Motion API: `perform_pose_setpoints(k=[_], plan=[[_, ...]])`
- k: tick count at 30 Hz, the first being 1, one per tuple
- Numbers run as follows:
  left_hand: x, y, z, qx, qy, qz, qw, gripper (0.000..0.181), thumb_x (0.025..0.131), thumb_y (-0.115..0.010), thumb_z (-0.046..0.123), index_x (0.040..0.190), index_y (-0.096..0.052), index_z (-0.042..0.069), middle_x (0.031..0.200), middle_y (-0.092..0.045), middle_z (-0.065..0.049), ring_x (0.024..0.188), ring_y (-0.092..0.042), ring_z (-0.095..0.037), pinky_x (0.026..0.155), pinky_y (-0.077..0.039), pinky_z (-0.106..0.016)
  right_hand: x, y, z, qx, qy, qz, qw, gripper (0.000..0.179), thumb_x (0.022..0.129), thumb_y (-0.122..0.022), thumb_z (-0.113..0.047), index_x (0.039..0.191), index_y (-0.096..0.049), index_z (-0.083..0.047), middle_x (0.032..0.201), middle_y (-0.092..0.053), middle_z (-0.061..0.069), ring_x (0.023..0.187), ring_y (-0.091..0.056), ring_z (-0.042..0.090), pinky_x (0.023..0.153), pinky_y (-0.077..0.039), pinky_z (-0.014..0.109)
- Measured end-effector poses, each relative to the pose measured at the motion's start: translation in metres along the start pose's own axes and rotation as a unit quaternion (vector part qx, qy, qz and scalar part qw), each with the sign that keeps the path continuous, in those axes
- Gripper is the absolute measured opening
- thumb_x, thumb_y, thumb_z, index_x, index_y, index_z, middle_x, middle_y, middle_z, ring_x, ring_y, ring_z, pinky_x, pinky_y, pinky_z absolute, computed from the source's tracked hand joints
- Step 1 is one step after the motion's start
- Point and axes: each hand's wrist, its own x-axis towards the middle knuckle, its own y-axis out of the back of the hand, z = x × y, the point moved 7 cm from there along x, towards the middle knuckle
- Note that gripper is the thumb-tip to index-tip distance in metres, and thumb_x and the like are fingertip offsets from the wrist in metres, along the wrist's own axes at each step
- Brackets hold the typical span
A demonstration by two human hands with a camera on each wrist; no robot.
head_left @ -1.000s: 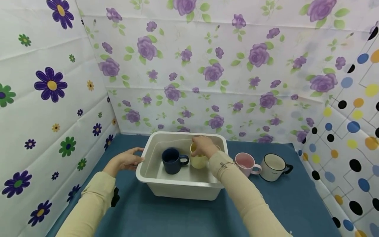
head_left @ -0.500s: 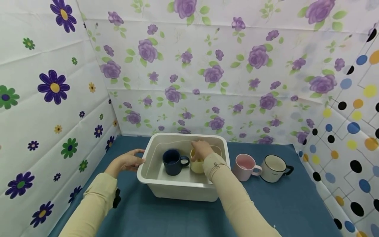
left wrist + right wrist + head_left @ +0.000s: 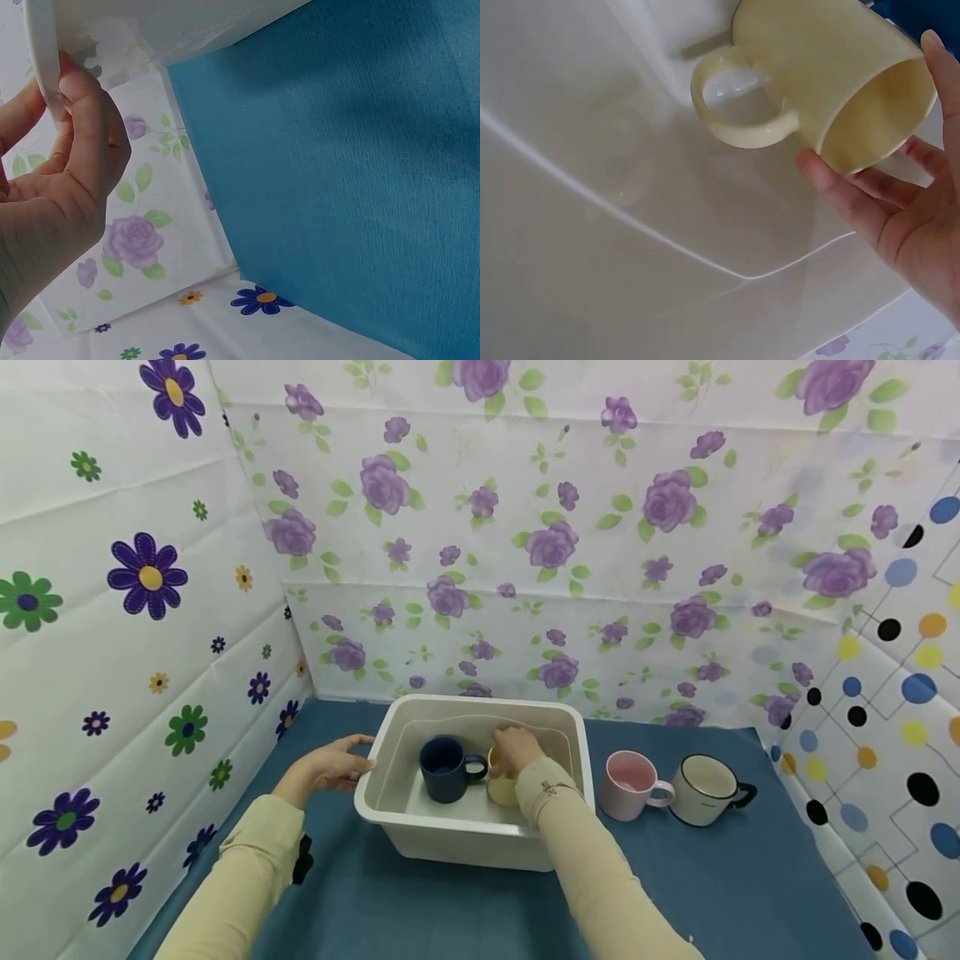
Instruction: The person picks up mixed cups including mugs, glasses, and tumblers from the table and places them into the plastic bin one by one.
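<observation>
In the head view my left hand (image 3: 330,766) is at the left rim of a white plastic basin (image 3: 465,842). The left wrist view has its thumb and fingers pinching that rim (image 3: 46,60). Inside the basin, my right hand (image 3: 517,750) grips a pale yellow mug (image 3: 502,789) from above. Up close, the right wrist view shows the thumb on one side of the yellow mug's (image 3: 817,60) mouth and fingers on the other; its handle is free. A navy mug (image 3: 444,772) stands upright just left of it, handle towards the yellow one.
Right of the basin, a pink mug (image 3: 628,787) and a cream mug (image 3: 702,791) with black rim and handle stand side by side on the blue tabletop (image 3: 420,910). Flower-patterned sheets (image 3: 555,510) rise behind and at the left; a dotted sheet (image 3: 900,710) hangs at the right.
My right hand has sunk lower and slightly left within the basin, the yellow mug shifting a little towards the navy one. My left hand stays at the rim. The head view has turned slightly.
</observation>
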Motion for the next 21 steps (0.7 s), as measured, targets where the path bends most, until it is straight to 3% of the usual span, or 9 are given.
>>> perform_pose_setpoints(k=[3,6,12,21], plan=[[0.001,0.0,0.002,0.009,-0.001,-0.004,1.0,0.065,0.098,-0.051,0.014,0.149,-0.012,0.005,0.108,-0.059,-0.016,0.082,-0.063,-0.016,0.077,-0.055,-0.037,0.008,-0.008,0.004,-0.002,0.001,-0.012,0.9999,0.083,0.063,-0.086,-0.041,0.128,-0.05,-0.004,0.119,-0.062,0.018,0.111,-0.058,0.033,0.1,-0.043,0.041],[0.001,0.0,0.003,0.019,0.0,-0.004,0.9998,0.066,0.098,-0.051,0.014,0.149,-0.012,0.005,0.108,-0.059,-0.016,0.081,-0.063,-0.016,0.077,-0.056,-0.038,0.003,-0.006,0.002,0.003,0.001,-0.021,0.9998,0.085,0.064,-0.085,-0.042,0.132,-0.048,-0.005,0.121,-0.061,0.019,0.113,-0.057,0.034,0.101,-0.043,0.042],[-0.001,0.001,0.002,0.025,0.005,0.002,0.9997,0.065,0.098,-0.05,0.013,0.149,-0.012,0.004,0.113,-0.057,-0.02,0.084,-0.064,-0.017,0.079,-0.055,-0.04,-0.022,0.016,-0.013,-0.009,-0.002,-0.038,0.9993,0.079,0.073,-0.079,-0.04,0.135,-0.045,-0.005,0.124,-0.06,0.019,0.115,-0.057,0.035,0.099,-0.045,0.045],[-0.002,0.0,0.004,0.022,0.003,-0.002,0.9998,0.067,0.098,-0.051,0.013,0.149,-0.01,0.004,0.112,-0.058,-0.019,0.083,-0.064,-0.016,0.08,-0.055,-0.041,-0.032,0.042,-0.013,-0.023,-0.014,-0.077,0.9967,0.055,0.084,-0.069,-0.035,0.13,-0.051,-0.011,0.127,-0.06,0.011,0.117,-0.056,0.032,0.098,-0.042,0.054]])
